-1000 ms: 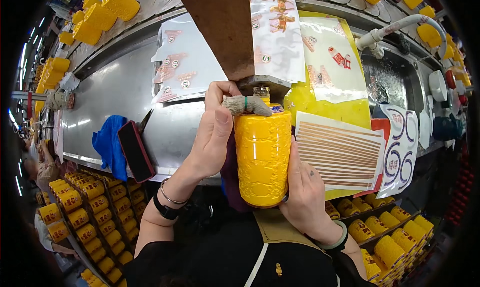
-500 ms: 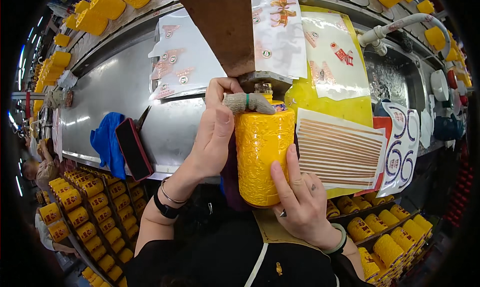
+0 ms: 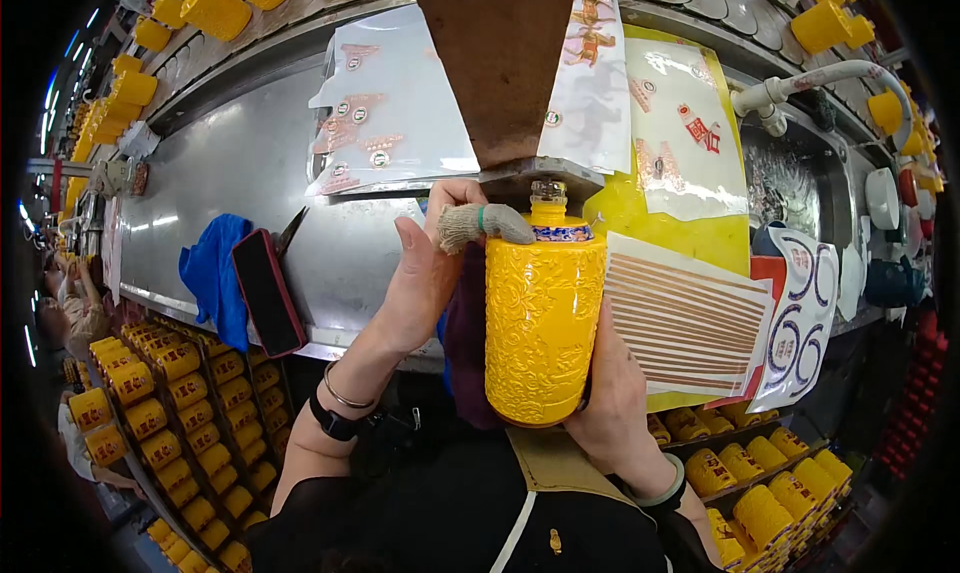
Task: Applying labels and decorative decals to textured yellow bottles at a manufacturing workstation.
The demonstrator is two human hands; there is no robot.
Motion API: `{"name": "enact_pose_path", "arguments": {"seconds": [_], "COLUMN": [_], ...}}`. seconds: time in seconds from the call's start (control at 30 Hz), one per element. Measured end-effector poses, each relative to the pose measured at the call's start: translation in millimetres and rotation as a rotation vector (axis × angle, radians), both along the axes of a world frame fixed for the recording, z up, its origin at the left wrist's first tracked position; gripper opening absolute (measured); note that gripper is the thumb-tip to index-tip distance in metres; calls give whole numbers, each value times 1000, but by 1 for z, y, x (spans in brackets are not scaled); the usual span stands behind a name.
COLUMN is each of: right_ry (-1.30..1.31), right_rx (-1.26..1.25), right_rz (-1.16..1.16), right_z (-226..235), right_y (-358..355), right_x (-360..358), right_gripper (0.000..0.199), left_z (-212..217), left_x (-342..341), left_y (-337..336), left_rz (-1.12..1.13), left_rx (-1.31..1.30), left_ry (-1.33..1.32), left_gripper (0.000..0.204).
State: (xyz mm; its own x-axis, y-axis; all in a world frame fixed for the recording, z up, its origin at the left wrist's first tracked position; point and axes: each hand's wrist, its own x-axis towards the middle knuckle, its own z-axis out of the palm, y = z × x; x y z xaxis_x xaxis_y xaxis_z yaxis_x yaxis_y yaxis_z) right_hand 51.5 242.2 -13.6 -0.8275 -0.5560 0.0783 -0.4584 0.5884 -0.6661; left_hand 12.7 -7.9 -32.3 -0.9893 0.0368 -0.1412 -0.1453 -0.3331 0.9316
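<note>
A yellow embossed bottle (image 3: 545, 323) with a clear glass neck leans upright in front of me. My right hand (image 3: 612, 403) grips its right side and lower part, the fingers mostly hidden behind it. Around its shoulder runs a blue patterned decal band (image 3: 563, 234). A grey knit finger cover (image 3: 487, 223) with a green band is on one finger of my left hand (image 3: 425, 273). That covered finger lies against the shoulder by the decal band, while the left thumb stands apart from the bottle.
A brown post (image 3: 497, 73) rises just beyond the bottle. Decal sheets (image 3: 690, 313) lie on the right, near a sink (image 3: 790, 163) with a pipe tap. On the left are a phone (image 3: 268, 293), a blue cloth (image 3: 213, 278) and scissors (image 3: 292, 231). Racks of yellow bottles (image 3: 170, 403) stand below.
The bottle has turned, bringing more of the blue decal band into view. My right hand has shifted from its front to its right side. The left covered finger still touches the shoulder.
</note>
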Motion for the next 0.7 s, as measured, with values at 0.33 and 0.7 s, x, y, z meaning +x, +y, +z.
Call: {"name": "enact_pose_path", "arguments": {"seconds": [0.33,0.7], "right_ry": [219,228], "right_rx": [75,52], "right_rz": [123,44], "right_z": [29,29], "right_y": [4,1], "right_x": [2,8], "right_gripper": [89,74], "left_z": [-1,48], "left_x": [-2,-15], "left_y": [3,11], "left_rz": [20,-121], "left_rx": [54,-527], "left_ry": [34,159], "left_gripper": [111,110]}}
